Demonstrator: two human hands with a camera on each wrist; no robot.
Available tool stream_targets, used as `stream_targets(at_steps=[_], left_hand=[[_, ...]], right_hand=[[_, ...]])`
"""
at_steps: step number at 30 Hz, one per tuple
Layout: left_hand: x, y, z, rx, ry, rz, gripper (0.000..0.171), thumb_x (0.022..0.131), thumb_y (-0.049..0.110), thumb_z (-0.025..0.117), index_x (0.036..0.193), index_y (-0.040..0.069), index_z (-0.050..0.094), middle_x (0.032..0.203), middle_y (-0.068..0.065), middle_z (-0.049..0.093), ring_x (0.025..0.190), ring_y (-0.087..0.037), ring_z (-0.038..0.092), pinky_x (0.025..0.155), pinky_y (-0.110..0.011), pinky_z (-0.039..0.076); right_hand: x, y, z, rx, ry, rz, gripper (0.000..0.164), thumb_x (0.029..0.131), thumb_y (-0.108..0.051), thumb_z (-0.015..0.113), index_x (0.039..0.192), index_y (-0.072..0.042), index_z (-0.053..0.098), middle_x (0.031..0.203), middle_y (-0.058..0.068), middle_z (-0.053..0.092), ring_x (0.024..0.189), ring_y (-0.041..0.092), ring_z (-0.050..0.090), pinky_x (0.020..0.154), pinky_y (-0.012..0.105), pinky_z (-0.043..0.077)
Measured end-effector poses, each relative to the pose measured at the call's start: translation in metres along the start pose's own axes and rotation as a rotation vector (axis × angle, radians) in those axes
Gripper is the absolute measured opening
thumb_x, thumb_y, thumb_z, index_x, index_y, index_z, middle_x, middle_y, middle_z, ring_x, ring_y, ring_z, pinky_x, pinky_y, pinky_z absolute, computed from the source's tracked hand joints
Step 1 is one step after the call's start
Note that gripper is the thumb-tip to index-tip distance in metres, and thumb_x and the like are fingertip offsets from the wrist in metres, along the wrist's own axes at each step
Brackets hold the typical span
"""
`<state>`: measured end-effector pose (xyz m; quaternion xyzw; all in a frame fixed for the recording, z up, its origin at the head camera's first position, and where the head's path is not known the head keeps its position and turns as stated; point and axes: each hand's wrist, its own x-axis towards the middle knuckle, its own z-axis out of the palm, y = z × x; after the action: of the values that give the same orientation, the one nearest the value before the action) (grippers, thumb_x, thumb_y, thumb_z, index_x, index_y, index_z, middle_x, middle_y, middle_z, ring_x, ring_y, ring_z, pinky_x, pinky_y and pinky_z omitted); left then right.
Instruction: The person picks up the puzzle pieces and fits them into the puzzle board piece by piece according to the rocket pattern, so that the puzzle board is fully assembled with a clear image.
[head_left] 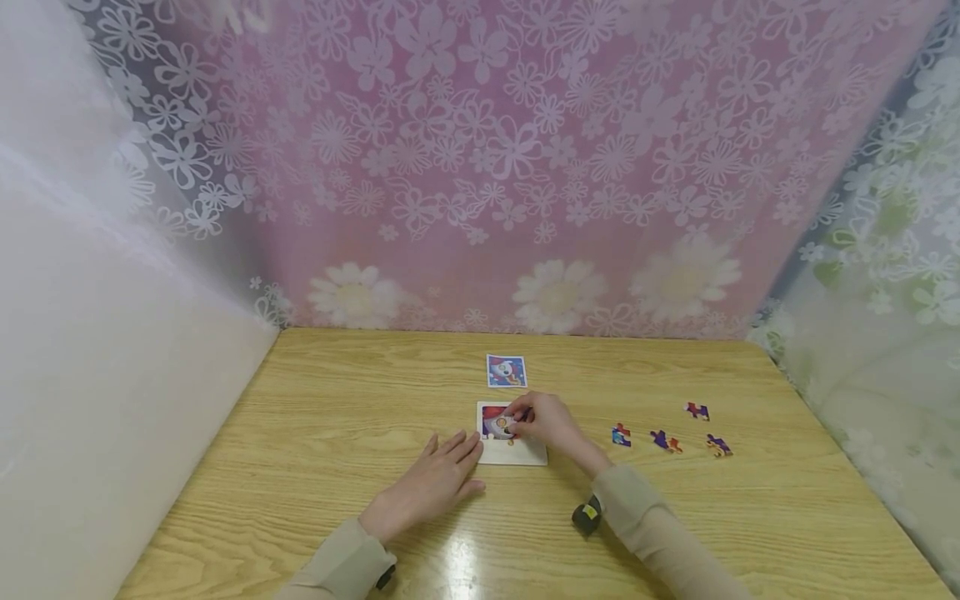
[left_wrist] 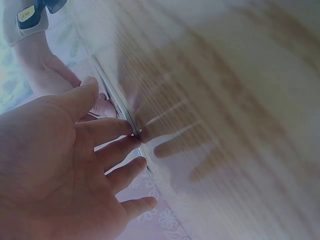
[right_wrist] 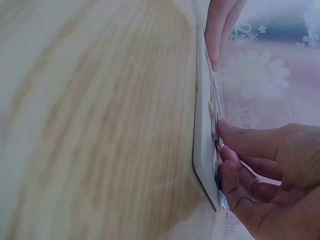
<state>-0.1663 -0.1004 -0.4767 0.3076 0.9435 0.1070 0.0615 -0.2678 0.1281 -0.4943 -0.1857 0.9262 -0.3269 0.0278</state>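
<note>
A white puzzle board (head_left: 525,454) lies in the middle of the table, its upper part filled with joined pieces that show a red and white cartoon face. My right hand (head_left: 546,419) is over the board's right half; thumb and fingertips pinch a puzzle piece (right_wrist: 213,120) at the board's surface, mostly hidden by the fingers in the head view. Fingers extended, my left hand (head_left: 438,475) lies at the board's left edge. The left wrist view shows those fingertips (left_wrist: 142,162) touching the board's edge. Behind the board is a small square picture card (head_left: 507,372) with a similar face.
To the right lie several loose puzzle pieces: a blue and red one (head_left: 621,434), a purple and orange one (head_left: 666,442), another purple one (head_left: 718,445) and a red and purple one (head_left: 697,411). A flowered curtain (head_left: 510,167) hangs behind the wooden table (head_left: 315,400).
</note>
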Motion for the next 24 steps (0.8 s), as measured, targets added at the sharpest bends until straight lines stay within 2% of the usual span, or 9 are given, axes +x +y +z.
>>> stream_targets(at_steps=[14,24], left_hand=[[0.002,-0.0018,0.0036,0.021,0.005,0.004,0.061,0.106,0.039,0.051,0.153,0.001,0.043,0.161,-0.014,0.036,0.149,-0.035,0.034,0.118,-0.063,0.027],[0.0014,-0.0013,0.0028,0.008,0.003,0.005,0.061,0.106,0.038,0.051,0.153,0.0,0.043,0.161,-0.015,0.036,0.149,-0.035,0.033,0.118,-0.063,0.026]], right_hand=[[-0.0007,-0.0091,-0.001,-0.019,0.011,0.071,0.013,0.082,-0.011,0.086,0.093,-0.012,0.079,0.076,-0.003,0.064,0.066,0.009,0.051,0.06,0.023,0.041],[-0.002,-0.0073,-0.0007,-0.042,0.043,0.054,0.011,0.083,-0.013,0.085,0.092,-0.012,0.078,0.075,-0.005,0.063,0.066,0.008,0.053,0.061,0.024,0.043]])
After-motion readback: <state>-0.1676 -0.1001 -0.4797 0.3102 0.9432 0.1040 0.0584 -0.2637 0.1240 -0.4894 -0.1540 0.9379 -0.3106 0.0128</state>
